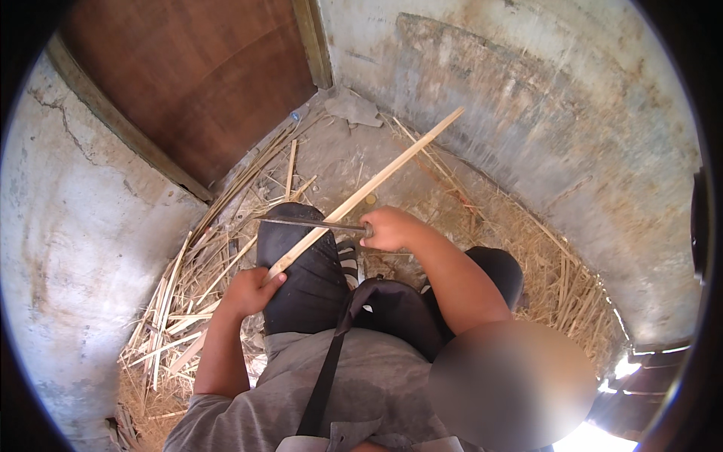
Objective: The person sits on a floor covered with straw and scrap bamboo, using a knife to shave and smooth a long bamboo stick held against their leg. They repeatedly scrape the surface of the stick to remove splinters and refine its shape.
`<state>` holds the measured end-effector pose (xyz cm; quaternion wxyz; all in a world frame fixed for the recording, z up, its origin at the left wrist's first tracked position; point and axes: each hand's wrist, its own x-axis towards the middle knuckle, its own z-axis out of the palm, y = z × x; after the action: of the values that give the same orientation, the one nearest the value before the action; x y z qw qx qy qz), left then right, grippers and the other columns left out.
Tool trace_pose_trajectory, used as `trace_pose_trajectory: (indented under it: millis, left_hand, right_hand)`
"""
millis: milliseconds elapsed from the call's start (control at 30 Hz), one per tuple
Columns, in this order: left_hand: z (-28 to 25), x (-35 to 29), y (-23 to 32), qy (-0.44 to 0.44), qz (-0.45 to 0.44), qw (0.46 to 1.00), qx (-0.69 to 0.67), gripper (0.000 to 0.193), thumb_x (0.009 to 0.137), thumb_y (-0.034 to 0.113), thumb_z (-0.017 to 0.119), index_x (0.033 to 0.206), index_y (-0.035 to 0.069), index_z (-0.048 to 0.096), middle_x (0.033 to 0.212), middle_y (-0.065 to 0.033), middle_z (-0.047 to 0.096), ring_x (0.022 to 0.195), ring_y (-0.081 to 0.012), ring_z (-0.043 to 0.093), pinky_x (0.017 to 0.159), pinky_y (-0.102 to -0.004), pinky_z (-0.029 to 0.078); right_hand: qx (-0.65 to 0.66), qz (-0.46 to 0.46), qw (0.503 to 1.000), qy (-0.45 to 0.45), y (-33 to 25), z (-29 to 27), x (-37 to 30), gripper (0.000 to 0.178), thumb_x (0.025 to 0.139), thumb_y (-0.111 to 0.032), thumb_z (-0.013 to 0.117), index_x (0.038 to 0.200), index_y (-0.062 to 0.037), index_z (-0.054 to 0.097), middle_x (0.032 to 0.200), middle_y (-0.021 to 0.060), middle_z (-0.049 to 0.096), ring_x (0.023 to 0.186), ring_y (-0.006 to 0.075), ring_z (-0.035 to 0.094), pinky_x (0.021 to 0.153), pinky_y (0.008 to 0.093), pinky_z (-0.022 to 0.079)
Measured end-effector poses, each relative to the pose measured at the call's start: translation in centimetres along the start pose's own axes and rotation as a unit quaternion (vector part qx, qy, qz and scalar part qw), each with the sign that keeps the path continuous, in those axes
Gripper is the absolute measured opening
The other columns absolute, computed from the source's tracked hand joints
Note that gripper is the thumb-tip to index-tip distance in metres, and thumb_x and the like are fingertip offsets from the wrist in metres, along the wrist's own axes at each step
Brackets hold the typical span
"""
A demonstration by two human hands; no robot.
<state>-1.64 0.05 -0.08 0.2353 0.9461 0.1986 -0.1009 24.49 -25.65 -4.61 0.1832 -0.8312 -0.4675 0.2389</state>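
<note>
My left hand (254, 291) is closed around the near end of a long, pale bamboo strip (367, 190). The strip slants away over my left knee toward the far right, its far end raised. My right hand (391, 228) grips the handle of a long, thin-bladed knife (309, 223). The blade points left and crosses the strip above my knee, appearing to touch it. Both forearms reach in from below, and the right one is bent across my right leg.
Split strips (169, 320) lie piled along the left wall, and shavings (561, 290) heap up along the right wall. A brown door (196, 83) in a wooden frame stands at the far left. Worn plaster walls (527, 90) close in on both sides. A flat stone (354, 110) rests in the corner.
</note>
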Motion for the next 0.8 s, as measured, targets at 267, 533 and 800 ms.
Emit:
trace_pose_trajectory:
  millis: [267,533,800]
  left_hand:
    - [0.0,0.0,0.3,-0.009,-0.016,0.999,-0.029,0.060,0.095,0.055,0.064,0.076,-0.001,0.061,0.073,-0.0258,0.062,0.074,-0.0460,0.062,0.069,-0.0495,0.049]
    - [-0.1,0.2,0.2,-0.012,-0.008,0.999,-0.029,0.060,0.095,0.055,0.064,0.076,-0.002,0.061,0.074,-0.0264,0.063,0.074,-0.0459,0.063,0.070,-0.0489,0.049]
    - [0.1,0.2,-0.2,-0.012,-0.018,0.999,-0.033,0.061,0.094,0.056,0.065,0.076,-0.002,0.061,0.073,-0.0257,0.063,0.072,-0.0453,0.063,0.068,-0.0487,0.049]
  right_hand:
    - [0.070,0.177,0.973,0.132,6.8,-1.3,-0.4,0.059,0.082,-0.042,0.077,0.125,-0.0035,0.068,0.122,0.0216,0.069,0.115,0.0393,0.065,0.099,0.0446,0.051]
    - [0.031,0.054,0.996,0.060,3.5,0.1,-0.1,0.051,0.082,-0.039,0.077,0.120,-0.0050,0.070,0.113,0.0217,0.071,0.109,0.0404,0.066,0.094,0.0467,0.053]
    - [0.025,0.034,0.999,0.017,1.1,-1.3,-0.3,0.051,0.082,-0.039,0.077,0.120,-0.0047,0.070,0.111,0.0213,0.071,0.108,0.0405,0.066,0.093,0.0481,0.052]
